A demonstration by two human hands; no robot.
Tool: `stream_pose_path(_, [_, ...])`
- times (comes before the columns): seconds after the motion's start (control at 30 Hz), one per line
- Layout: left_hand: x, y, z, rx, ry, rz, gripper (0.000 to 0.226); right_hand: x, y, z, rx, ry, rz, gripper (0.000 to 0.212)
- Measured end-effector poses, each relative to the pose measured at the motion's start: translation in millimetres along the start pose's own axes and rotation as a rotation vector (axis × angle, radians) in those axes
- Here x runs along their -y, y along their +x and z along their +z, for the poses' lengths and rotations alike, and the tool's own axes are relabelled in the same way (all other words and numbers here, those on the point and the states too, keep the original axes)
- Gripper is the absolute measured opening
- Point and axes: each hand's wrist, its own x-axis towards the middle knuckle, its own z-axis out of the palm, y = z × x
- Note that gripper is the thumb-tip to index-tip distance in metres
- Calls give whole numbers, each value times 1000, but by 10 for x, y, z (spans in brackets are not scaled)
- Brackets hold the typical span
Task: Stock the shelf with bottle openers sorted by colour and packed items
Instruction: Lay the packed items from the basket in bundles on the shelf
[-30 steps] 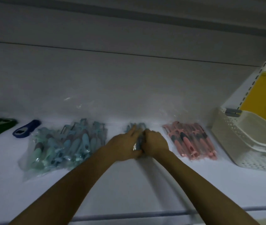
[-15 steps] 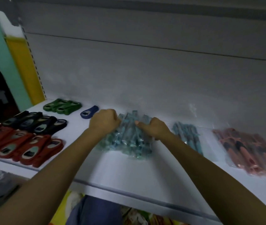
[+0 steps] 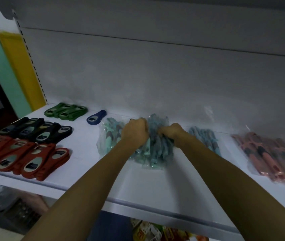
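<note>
The white shelf (image 3: pixel 155 185) carries everything. At its middle, close to the back panel, lies the clear bag of teal and blue handled tools (image 3: pixel 155 150), their handles running roughly front to back. It sits directly under both hands, neither nearer. The left hand (image 3: pixel 134 131) and right hand (image 3: pixel 170 133) each clutch a fistful of its plastic. Just right lies a smaller blue pack (image 3: pixel 206 138); left, one blue bottle opener (image 3: pixel 96 117).

No text, label, brand or number can be read anywhere. The packets (image 3: pixel 146 231) under the shelf (image 3: pixel 138 186) carry coloured print, but it is too blurred and dim to make out.
</note>
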Motion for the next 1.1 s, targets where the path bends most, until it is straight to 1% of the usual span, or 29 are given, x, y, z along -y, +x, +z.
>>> stream_pose_path(0.03, [-25,-3,0,19,1,-7,22,-14,-7,-51,-11,76,20,11])
stream_pose_path(0.1, [-66,-14,5,65,42,4,37,-57,-16,-160,-3,192,42,10])
stream_pose_path(0.17, [-111,-20,24,98,168,22,45,-107,-20,-254,26,261,62,23])
stream_pose_path(0.2, [-138,-18,35,105,243,29,45,-135,-24,-296,32,287,73,28])
stream_pose_path(0.27, [-182,-3,59,121,319,29,45,-192,-51,-378,52,344,96,29])
stream_pose_path(0.37, [-229,18,58,155,290,-6,50,-259,-112,-517,120,401,135,23])
stream_pose_path(0.43, [-254,-11,30,125,269,-4,44,-292,-131,-634,164,420,143,21])
stream_pose_path(0.5, [-312,-17,3,27,244,55,36,-303,-150,-757,185,436,139,18])
stream_pose_path(0.53, [-396,-12,1,-12,189,101,31,-305,-164,-825,184,468,132,17])
stream_pose_path(0.57, [-518,-20,9,-8,48,133,28,-309,-182,-902,176,505,121,17])
stream_pose_path(0.6, [-679,-38,28,63,-176,113,28,-320,-194,-988,165,532,107,19])
stream_pose_path(0.67, [-1062,-96,100,334,-715,-44,29,-352,-213,-1205,151,537,81,22])
stream_pose_path(0.7, [-1249,-135,146,456,-923,-118,24,-372,-228,-1317,149,531,66,24])
stream_pose_path(0.73, [-1386,-144,224,505,-1029,-156,14,-402,-239,-1427,144,520,50,25])
stream_pose_path(0.77, [-1483,-142,310,514,-1072,-167,12,-437,-249,-1526,122,492,42,26])
stream_pose_path(0.8, [-1532,-124,412,501,-1061,-166,27,-491,-261,-1605,69,423,39,26])
stream_pose_path(0.83, [-1545,-99,502,460,-973,-133,39,-569,-277,-1657,4,310,30,25])
stream_pose_path(0.87, [-1530,-74,579,374,-799,-65,42,-660,-296,-1685,-42,173,18,25])
stream_pose_path(0.9, [-1497,-53,662,278,-628,-10,43,-753,-304,-1696,-52,54,3,25])
stream_pose_path(0.93, [-1459,-42,742,211,-511,27,44,-832,-312,-1696,-52,-18,-23,23])
stream_pose_path(0.97, [-1420,-38,833,183,-457,35,47,-902,-315,-1690,-75,-48,-68,21])
stream_pose_path(1.0, [-1400,-55,905,197,-434,12,53,-966,-310,-1688,-148,-69,-128,22])
stream_pose_path(1.07, [-1422,-100,1038,258,-468,-53,67,-1063,-328,-1672,-332,-126,-249,23])
stream_pose_path(1.1, [-1455,-120,1106,283,-503,-61,72,-1104,-345,-1644,-351,-154,-294,19])
